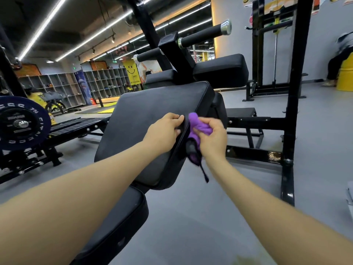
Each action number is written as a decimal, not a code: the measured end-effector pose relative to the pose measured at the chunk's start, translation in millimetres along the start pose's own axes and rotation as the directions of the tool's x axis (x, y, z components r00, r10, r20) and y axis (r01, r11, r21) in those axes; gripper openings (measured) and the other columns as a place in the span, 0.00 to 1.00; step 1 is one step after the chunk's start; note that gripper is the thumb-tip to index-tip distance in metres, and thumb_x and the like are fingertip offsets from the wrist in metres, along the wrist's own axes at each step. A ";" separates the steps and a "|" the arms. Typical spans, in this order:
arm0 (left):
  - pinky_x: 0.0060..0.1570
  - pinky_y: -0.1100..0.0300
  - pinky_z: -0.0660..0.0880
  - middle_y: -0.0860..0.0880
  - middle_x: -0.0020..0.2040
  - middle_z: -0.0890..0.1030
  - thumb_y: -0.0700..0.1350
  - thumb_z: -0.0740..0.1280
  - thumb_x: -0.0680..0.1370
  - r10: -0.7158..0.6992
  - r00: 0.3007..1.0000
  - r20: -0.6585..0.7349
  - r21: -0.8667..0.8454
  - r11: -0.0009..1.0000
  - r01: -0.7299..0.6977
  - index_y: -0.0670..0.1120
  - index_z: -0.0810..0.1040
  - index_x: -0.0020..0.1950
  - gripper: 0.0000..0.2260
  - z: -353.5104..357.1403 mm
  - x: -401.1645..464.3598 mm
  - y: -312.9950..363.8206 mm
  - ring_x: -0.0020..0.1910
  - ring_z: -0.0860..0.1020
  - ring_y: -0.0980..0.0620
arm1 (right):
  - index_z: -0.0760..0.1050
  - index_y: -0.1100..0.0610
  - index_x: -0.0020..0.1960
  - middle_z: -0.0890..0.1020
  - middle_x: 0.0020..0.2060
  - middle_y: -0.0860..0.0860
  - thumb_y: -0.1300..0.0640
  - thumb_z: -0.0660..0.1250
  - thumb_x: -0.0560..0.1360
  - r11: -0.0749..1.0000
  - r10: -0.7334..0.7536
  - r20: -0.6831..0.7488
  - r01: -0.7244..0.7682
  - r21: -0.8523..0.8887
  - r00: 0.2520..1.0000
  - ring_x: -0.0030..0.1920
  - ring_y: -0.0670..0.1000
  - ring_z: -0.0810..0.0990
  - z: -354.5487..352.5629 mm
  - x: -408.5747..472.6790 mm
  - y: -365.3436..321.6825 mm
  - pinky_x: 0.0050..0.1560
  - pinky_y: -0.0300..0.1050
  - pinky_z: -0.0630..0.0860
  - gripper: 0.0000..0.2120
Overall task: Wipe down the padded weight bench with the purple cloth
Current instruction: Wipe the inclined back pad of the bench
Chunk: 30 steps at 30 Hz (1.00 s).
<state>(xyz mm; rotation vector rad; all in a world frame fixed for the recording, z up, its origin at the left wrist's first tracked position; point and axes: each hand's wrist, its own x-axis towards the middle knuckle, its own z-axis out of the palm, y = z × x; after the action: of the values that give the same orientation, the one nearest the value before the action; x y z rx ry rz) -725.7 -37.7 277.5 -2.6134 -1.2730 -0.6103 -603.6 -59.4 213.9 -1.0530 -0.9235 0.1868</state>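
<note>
Cloth (199, 129): purple, bunched in the right hand (214, 139), whose fingers (214, 124) grasp it against the right edge of the bench pad (152, 115). Likely light, soft, limp; best held wadded in the palm, a flat face outward.

Left hand (164, 132): fingers (176, 117) just left of the cloth, curled over the pad's edge, steadying it.

Pad: black, tilted, probably firm and slick. A dark strap (203, 172) hangs below the right fingers.

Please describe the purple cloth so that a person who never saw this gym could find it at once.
Find the big slanted black bench pad in the middle of the view. At its right edge, the right hand grips a bunched purple cloth. It is the only purple thing among black pads and frames.
</note>
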 end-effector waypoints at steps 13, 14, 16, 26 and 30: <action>0.58 0.56 0.71 0.56 0.67 0.69 0.44 0.63 0.78 -0.056 0.998 0.023 -0.095 0.994 0.058 0.53 0.68 0.71 0.21 11.1 -86.7 -27.0 0.63 0.72 0.50 | 0.80 0.59 0.50 0.77 0.47 0.48 0.67 0.70 0.71 0.998 0.056 0.068 -0.058 0.032 0.996 0.49 0.48 0.77 10.6 -60.9 8.8 0.54 0.32 0.73 0.09; 0.58 0.56 0.71 0.56 0.67 0.69 0.44 0.64 0.78 -0.061 0.998 0.030 -0.092 0.994 0.064 0.53 0.68 0.71 0.21 11.8 -90.4 -29.4 0.63 0.72 0.50 | 0.79 0.57 0.50 0.78 0.48 0.49 0.66 0.70 0.71 0.996 0.079 0.033 -0.081 0.048 0.996 0.50 0.49 0.78 10.4 -47.8 8.4 0.57 0.38 0.74 0.09; 0.57 0.56 0.71 0.56 0.67 0.69 0.44 0.64 0.78 -0.070 0.997 0.044 -0.095 0.993 0.074 0.53 0.67 0.71 0.22 12.9 -98.4 -35.3 0.63 0.72 0.51 | 0.78 0.55 0.49 0.79 0.49 0.49 0.65 0.70 0.71 0.992 0.108 -0.036 -0.105 0.072 0.994 0.52 0.50 0.79 16.0 -35.8 9.4 0.60 0.44 0.75 0.10; 0.62 0.54 0.70 0.52 0.67 0.71 0.40 0.67 0.75 -0.095 0.989 0.113 -0.098 0.990 0.106 0.49 0.69 0.71 0.25 16.4 -126.1 -48.6 0.64 0.72 0.49 | 0.80 0.57 0.46 0.76 0.43 0.40 0.71 0.69 0.69 0.998 0.047 0.114 -0.052 0.039 0.992 0.49 0.48 0.77 17.0 -122.4 13.5 0.53 0.35 0.73 0.12; 0.63 0.55 0.69 0.54 0.67 0.70 0.40 0.66 0.76 -0.121 0.985 0.120 -0.113 0.985 0.134 0.50 0.68 0.71 0.24 18.3 -134.5 -48.8 0.64 0.72 0.51 | 0.79 0.57 0.49 0.77 0.46 0.45 0.69 0.70 0.70 0.977 0.174 -0.035 -0.168 0.131 0.984 0.55 0.47 0.78 18.3 -70.9 7.2 0.62 0.40 0.73 0.11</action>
<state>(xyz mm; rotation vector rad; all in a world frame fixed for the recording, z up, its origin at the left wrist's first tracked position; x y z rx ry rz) -832.9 -97.4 201.7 -2.7142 -1.4915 -0.5845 -659.2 -81.9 171.2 -1.0136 -0.7687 0.3591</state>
